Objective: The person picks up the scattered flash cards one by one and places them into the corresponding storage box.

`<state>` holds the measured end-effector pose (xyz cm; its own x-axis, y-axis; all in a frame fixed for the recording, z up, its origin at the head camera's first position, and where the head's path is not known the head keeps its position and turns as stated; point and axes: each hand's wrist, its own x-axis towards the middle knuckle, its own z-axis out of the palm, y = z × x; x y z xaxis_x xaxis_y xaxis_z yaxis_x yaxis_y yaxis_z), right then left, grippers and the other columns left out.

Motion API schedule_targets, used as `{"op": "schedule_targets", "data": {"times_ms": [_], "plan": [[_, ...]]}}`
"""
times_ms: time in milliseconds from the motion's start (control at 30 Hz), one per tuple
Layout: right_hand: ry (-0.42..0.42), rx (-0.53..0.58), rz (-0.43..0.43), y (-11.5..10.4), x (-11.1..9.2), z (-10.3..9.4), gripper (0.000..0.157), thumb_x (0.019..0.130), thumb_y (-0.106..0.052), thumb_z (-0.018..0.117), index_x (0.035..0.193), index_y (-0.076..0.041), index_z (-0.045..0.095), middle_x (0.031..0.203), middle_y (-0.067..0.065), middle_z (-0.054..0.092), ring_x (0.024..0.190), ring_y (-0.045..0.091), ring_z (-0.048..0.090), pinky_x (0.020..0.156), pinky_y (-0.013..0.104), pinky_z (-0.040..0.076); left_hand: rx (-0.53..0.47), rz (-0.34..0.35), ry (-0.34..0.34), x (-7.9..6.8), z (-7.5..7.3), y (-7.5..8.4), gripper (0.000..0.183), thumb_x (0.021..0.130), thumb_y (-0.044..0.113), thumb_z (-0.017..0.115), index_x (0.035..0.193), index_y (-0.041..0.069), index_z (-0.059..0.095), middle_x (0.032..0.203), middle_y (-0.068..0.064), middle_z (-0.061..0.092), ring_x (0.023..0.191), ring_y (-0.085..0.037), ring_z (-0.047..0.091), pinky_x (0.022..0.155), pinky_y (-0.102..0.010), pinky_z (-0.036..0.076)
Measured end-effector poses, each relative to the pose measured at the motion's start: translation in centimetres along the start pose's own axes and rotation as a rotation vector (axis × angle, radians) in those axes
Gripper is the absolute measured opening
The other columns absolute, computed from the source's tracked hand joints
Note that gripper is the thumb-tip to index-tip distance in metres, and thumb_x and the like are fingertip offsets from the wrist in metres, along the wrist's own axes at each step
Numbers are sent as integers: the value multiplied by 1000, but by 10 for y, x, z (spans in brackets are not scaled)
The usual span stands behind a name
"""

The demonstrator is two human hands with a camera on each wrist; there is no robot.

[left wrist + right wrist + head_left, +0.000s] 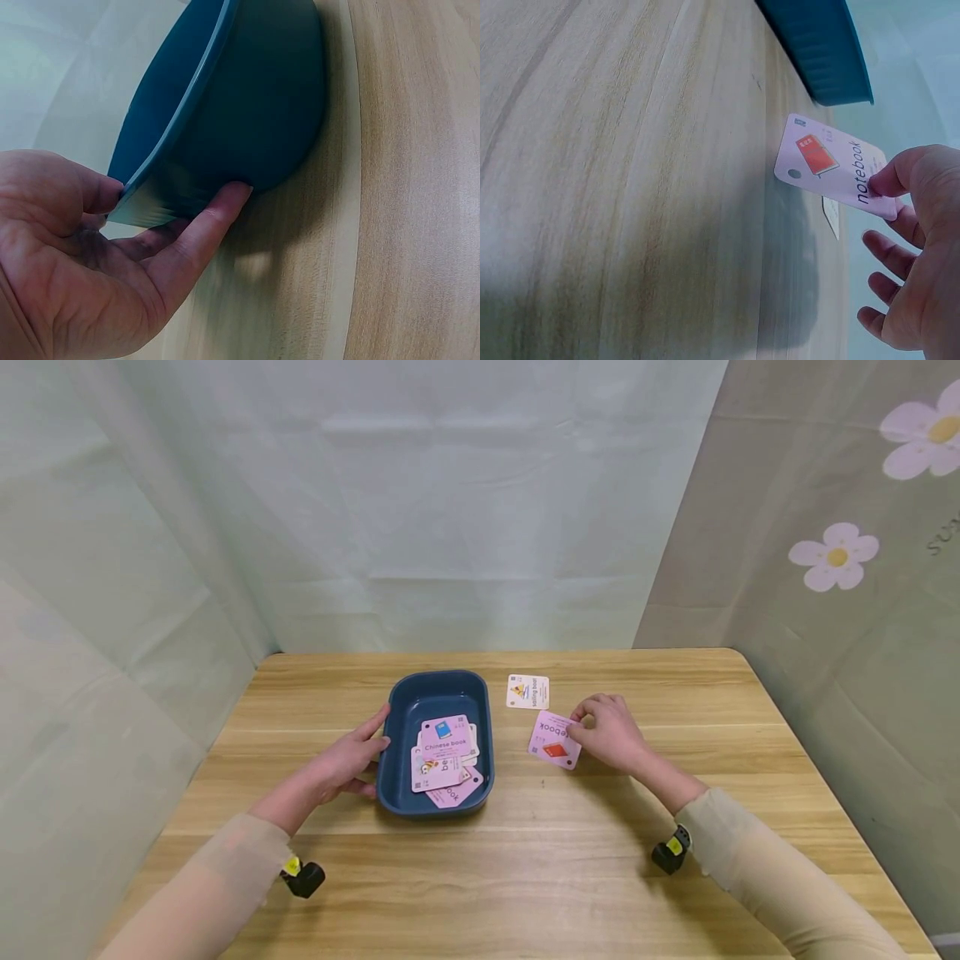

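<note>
A dark blue plastic tray [397, 814] stands on the table, left of centre. Several word cards lie loosely overlapped inside it; a pink "Chinese book" card [444, 746] is on top. My left hand [348, 760] holds the tray's left side, thumb at the rim and fingers against the outer wall [255, 97]. My right hand [609, 731] pinches a pink "notebook" card [817, 159] by one edge between thumb and index finger. That card is tilted above the tabletop, its shadow below it. Just behind it lies a white "sailing boat" card [528, 692].
The wooden table [510, 893] has rounded far corners. Pale cloth [480, 510] hangs behind it and along both sides, with white flowers [834, 557] printed at the right. A small black camera is strapped to each wrist.
</note>
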<state>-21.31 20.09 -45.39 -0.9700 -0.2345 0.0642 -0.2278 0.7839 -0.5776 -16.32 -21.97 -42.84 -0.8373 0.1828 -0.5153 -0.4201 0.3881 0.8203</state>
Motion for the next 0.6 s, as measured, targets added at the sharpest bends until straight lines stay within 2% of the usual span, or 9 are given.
{"op": "schedule_targets", "data": {"times_ms": [233, 600], "plan": [[-16, 13, 12, 1, -1, -2, 16, 91, -25, 70, 94, -10, 69, 131, 18, 60, 128, 41, 40, 105, 58, 35, 5, 0, 5, 1, 0, 0, 65, 112, 24, 37, 163, 43, 1, 159, -29, 27, 105, -33, 63, 69, -41, 60], [6, 25, 6, -2, -1, -8, 13, 91, -23, 70, 92, -10, 68, 130, 17, 61, 125, 39, 42, 101, 56, 37, 7, -2, 8, 1, 0, -1, 66, 112, 25, 38, 163, 43, 1, 158, -29, 28, 106, -34, 62, 70, -42, 60]]}}
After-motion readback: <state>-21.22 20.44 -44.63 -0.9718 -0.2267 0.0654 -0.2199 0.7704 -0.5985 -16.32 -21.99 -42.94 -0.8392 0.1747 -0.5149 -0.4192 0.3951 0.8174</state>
